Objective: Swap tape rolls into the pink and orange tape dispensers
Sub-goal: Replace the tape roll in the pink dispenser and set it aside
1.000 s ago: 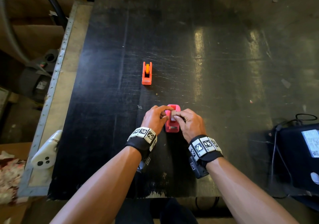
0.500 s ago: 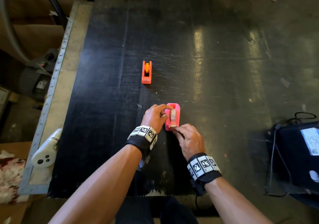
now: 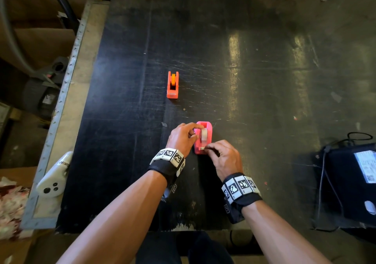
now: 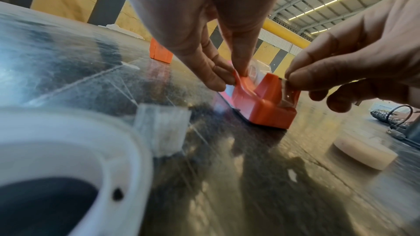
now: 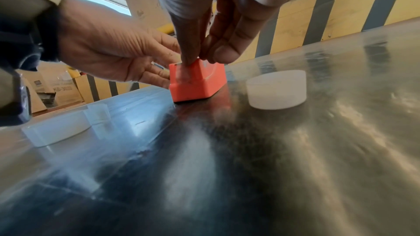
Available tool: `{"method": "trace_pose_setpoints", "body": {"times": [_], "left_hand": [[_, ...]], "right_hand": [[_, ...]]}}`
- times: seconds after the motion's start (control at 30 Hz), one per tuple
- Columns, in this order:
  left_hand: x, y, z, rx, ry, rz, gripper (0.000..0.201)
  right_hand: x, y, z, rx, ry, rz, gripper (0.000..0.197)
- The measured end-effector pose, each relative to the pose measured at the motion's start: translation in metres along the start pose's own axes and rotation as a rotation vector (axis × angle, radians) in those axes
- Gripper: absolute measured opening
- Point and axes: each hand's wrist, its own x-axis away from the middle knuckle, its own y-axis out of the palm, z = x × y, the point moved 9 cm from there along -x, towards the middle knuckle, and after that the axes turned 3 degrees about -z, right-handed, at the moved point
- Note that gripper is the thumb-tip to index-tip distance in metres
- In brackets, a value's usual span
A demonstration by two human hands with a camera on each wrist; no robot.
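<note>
The pink dispenser (image 3: 209,133) stands on the black table in front of me with a pale tape roll (image 3: 204,134) seated in it. My left hand (image 3: 195,131) grips its left wall between thumb and fingers. My right hand (image 3: 206,147) pinches the tape end at the cutter on the near end. In the left wrist view the dispenser (image 4: 261,100) looks orange-red, and the right fingertips (image 4: 295,78) hold clear tape against the cutter. The orange dispenser (image 3: 173,84) stands farther back, untouched, with an orange roll in it.
A whitish ring with a tape tab (image 4: 68,150) lies by my left wrist. A white round puck (image 5: 276,89) sits just right of the pink dispenser. A white controller (image 3: 53,176) lies on the left ledge. A black device with cables (image 3: 350,182) sits at the right.
My right hand has left the top of the roll and come down to the near cutter end, pinching the tape end. The left hand stays on the dispenser's side.
</note>
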Motion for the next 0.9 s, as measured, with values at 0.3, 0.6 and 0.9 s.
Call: {"method": "trace_pose_setpoints", "body": {"times": [0.3, 0.6, 0.9], "left_hand": [[-0.001, 0.001, -0.003, 0.015, 0.004, 0.001, 0.036], [-0.001, 0.001, -0.004, 0.008, -0.001, 0.006, 0.038], [0.009, -0.001, 0.003, 0.006, -0.048, -0.001, 0.042]], "right_hand": [[0.001, 0.003, -0.001, 0.021, -0.004, 0.009, 0.008], [0.006, 0.006, -0.002, 0.065, -0.010, 0.039, 0.006], [0.010, 0.002, 0.005, 0.028, 0.115, 0.050, 0.015]]}}
